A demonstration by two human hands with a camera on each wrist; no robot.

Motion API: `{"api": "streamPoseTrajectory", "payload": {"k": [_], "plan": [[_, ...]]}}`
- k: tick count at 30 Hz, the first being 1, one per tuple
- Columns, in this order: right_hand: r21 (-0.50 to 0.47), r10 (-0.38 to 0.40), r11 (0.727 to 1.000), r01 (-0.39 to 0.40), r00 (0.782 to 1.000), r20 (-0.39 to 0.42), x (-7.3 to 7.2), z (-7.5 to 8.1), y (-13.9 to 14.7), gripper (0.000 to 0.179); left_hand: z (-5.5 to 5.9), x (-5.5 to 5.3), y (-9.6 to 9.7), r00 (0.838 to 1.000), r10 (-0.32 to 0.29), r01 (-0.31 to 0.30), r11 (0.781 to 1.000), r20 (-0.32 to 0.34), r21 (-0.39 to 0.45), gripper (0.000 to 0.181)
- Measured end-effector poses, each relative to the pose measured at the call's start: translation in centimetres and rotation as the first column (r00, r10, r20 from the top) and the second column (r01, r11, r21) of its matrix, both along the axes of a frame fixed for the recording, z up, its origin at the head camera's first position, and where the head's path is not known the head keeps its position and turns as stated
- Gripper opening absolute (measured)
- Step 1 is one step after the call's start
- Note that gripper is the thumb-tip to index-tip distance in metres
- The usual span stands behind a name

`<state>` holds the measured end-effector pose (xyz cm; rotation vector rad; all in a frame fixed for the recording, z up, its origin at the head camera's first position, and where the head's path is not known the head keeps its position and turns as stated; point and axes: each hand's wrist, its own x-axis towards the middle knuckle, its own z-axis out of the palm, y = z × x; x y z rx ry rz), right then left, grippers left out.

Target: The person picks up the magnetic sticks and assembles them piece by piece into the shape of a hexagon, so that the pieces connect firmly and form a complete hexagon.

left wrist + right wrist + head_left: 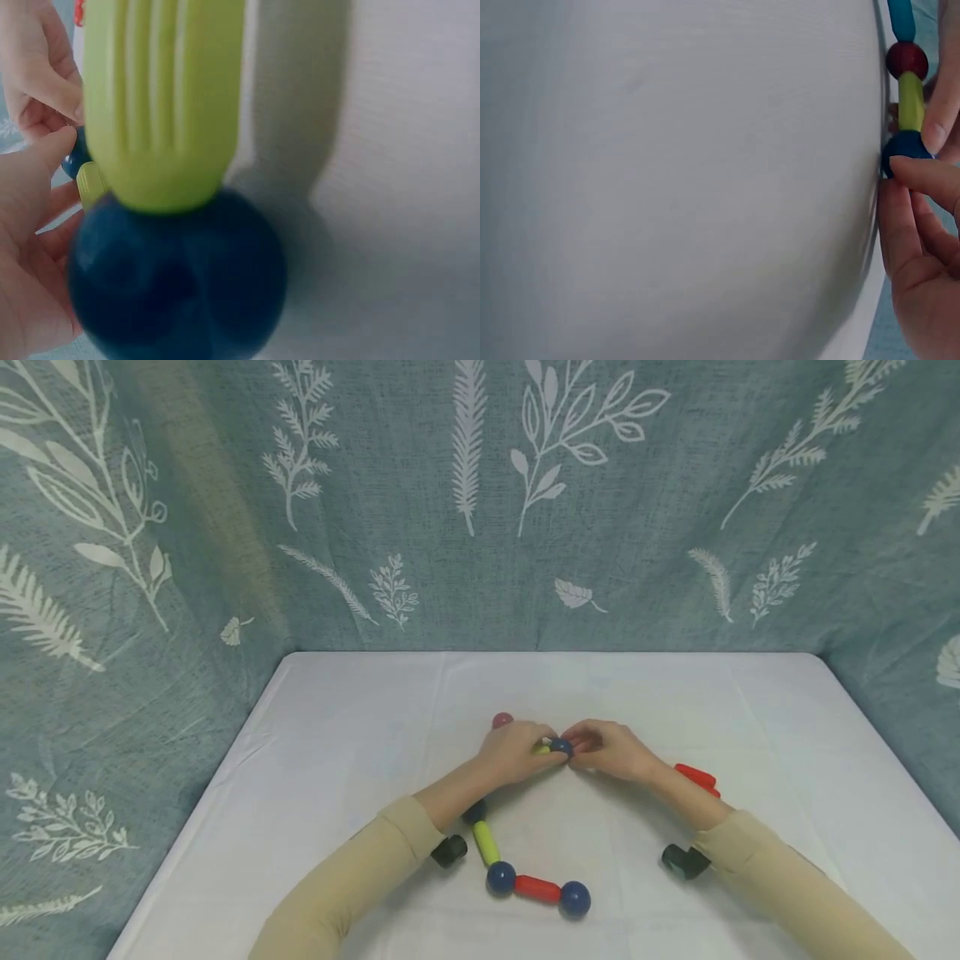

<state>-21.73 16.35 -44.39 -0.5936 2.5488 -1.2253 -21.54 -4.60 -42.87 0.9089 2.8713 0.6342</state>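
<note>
Near the middle of the table, my left hand (521, 752) holds a yellow-green magnetic rod (542, 748) close to its end, thumb at the ball joint. My right hand (611, 750) pinches the blue magnetic ball (907, 154) on that rod's end between thumb and fingers. In the right wrist view, a dark red ball (907, 61) joins the rod's other end, followed by a teal rod (902, 20). Below my left wrist, a dark blue ball (475, 812), another yellow-green rod (486, 843), a blue ball (501, 878), a red rod (537, 888) and an end blue ball (575, 900) run in line.
Red rods (696, 777) lie beside my right forearm, partly hidden by it. Black wrist-camera pieces (450, 851) show at both wrists. The white-covered table (360, 718) meets a patterned teal curtain (420, 568) behind and at the sides.
</note>
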Motion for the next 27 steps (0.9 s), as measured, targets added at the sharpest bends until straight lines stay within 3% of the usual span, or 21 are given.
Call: {"api": "streamPoseTrajectory", "payload": {"k": [6,9,17,27], "plan": [[0.036,0.007,0.999,-0.003,0.995,-0.100,-1.4,0.7,-1.4,0.024,-0.1,0.5,-0.8,0.998,0.054,-0.054,0.998,0.010,-0.010,0.038],[0.029,-0.002,1.000,0.006,0.994,-0.110,-2.5,1.0,-2.7,0.024,-0.3,0.8,-1.1,0.998,0.067,-0.067,0.998,-0.011,-0.005,0.036],[0.030,0.021,0.999,-0.019,0.998,-0.053,-4.7,1.8,-6.5,0.031,-0.5,1.4,-1.4,0.991,0.048,-0.048,0.999,-0.121,0.003,0.023],[0.072,0.118,0.991,-0.116,0.993,-0.025,-5.2,2.1,-8.3,0.028,-0.9,1.5,-1.6,0.984,0.060,-0.060,0.998,-0.165,0.009,0.023]]}}
